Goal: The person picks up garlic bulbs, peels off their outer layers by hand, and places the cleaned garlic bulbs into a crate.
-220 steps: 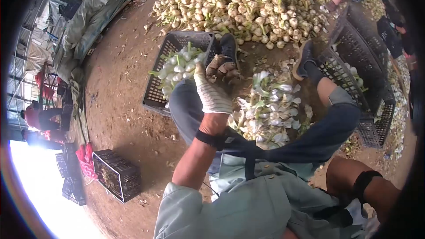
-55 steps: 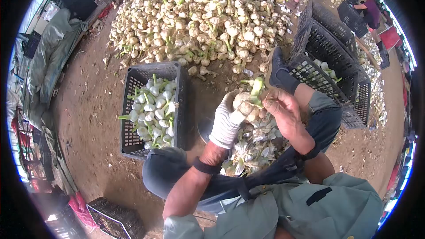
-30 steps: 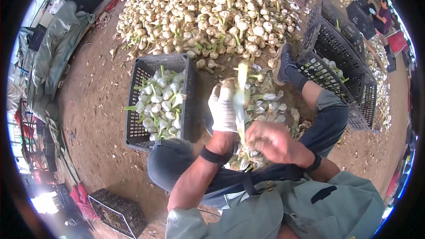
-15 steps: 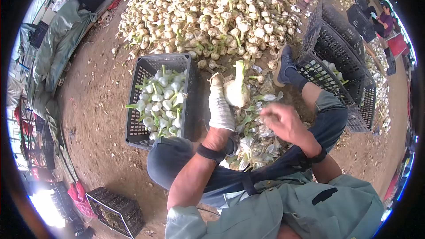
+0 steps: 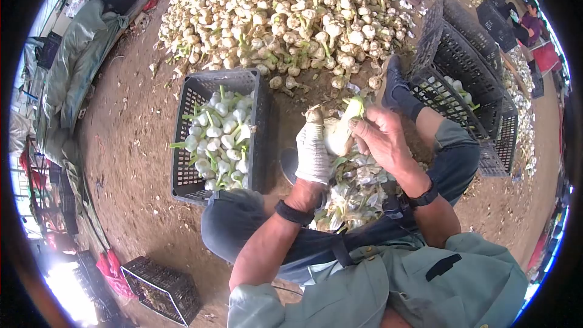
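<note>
The gloved left hand (image 5: 313, 153) grips a garlic bulb (image 5: 336, 138), seemingly part-peeled, as the bare right hand (image 5: 385, 140) pinches its green stalk (image 5: 354, 107) above shed skins (image 5: 352, 203). Cleaned bulbs (image 5: 215, 136) partly fill a black crate (image 5: 260, 127) left of the hands; beyond them lies a large, apparently unpeeled heap (image 5: 285, 21).

Garlic bulbs (image 5: 222, 140) lie in the crate (image 5: 260, 136), left of the peelings (image 5: 355, 191).

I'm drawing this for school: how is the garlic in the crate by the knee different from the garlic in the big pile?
The crate garlic looks whiter; the pile garlic looks browner. The crate garlic sits in a black crate; the pile garlic lies on the ground. Both show some green stems.
</note>
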### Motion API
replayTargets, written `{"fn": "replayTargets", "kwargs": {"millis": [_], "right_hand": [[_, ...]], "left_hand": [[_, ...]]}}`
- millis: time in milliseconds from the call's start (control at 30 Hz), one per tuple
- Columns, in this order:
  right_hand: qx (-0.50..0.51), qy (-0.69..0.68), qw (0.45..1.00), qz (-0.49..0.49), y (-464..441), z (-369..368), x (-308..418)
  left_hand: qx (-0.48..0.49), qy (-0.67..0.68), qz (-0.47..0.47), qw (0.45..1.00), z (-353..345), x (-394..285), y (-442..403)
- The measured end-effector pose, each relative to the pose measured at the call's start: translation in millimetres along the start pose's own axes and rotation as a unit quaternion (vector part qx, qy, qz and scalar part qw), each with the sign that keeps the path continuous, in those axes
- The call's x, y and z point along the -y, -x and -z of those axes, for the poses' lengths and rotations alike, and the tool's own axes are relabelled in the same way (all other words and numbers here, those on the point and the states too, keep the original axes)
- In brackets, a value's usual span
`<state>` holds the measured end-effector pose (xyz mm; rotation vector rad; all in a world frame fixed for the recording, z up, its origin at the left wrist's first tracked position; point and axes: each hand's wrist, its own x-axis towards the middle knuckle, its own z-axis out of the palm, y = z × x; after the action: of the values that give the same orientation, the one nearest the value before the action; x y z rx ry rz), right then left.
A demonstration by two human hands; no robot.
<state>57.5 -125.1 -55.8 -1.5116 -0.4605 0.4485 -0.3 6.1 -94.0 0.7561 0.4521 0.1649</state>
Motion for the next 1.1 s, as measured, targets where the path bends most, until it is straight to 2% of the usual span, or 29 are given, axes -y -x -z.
{"fn": "replayTargets", "kwargs": {"millis": [33,100,167,200,267,333,400,467,533,567,600,633,667,700,733,767,800,867,1000,1067,1100], "right_hand": [[0.008,-0.018,1.0,-0.013,1,1,1],[0.015,-0.035,0.999,-0.025,2,2,1],[0.018,-0.124,0.987,-0.096,1,3,1],[0.018,-0.125,0.987,-0.096,1,5,-1],[0.033,-0.276,0.948,-0.155,2,11,-5],[0.005,-0.29,0.942,-0.169,4,9,-1],[-0.029,-0.238,0.957,-0.165,3,10,-3],[-0.038,-0.202,0.969,-0.138,7,13,4],[-0.04,-0.166,0.979,-0.11,13,18,4],[-0.05,-0.125,0.99,-0.037,17,22,-4],[-0.052,-0.096,0.993,0.038,18,20,-12],[-0.052,0.036,0.998,0.016,18,23,-14],[-0.038,0.159,0.987,0.006,16,25,-14],[-0.041,0.072,0.996,0.038,15,20,-22],[-0.037,0.14,0.989,0.028,13,22,-24],[-0.047,0.239,0.968,0.063,9,22,-29],[-0.027,0.198,0.978,0.068,0,40,-55],[-0.031,0.326,0.939,0.104,-10,49,-70],[0.023,0.347,0.933,0.092,-15,53,-82],[0.014,0.343,0.937,0.071,-9,50,-76],[0.024,0.342,0.935,0.09,-8,50,-74]], "left_hand": [[-0.001,0.0,0.001,1.0,1,1,0],[0.017,0.049,0.063,0.997,0,-3,1],[0.014,0.05,0.074,0.996,-4,-10,6],[0.012,0.052,0.084,0.995,-6,-13,7],[0.026,0.052,0.082,0.995,-7,-15,8],[0.043,0.052,0.082,0.994,-7,-14,7],[0.082,-0.075,-0.009,0.994,-1,-6,2],[0.101,-0.238,-0.078,0.963,-1,-6,4],[0.103,-0.248,-0.135,0.954,-5,0,10],[0.109,-0.283,-0.183,0.935,-15,-10,14],[0.112,-0.357,-0.226,0.899,-17,-16,16],[0.129,-0.371,-0.279,0.876,-13,-9,14],[0.129,-0.489,-0.34,0.793,-14,-22,17],[0.136,-0.455,-0.254,0.842,-16,-28,21],[0.105,-0.425,-0.274,0.856,-18,-33,29],[0.065,-0.468,-0.298,0.83,-17,-29,25],[0.041,-0.445,-0.335,0.829,-13,-20,18],[0.032,-0.423,-0.271,0.864,-10,-25,17],[0.015,-0.534,-0.242,0.81,-2,-35,14],[0.017,-0.532,-0.255,0.807,0,-35,14],[0.014,-0.531,-0.256,0.807,0,-33,11]]}}
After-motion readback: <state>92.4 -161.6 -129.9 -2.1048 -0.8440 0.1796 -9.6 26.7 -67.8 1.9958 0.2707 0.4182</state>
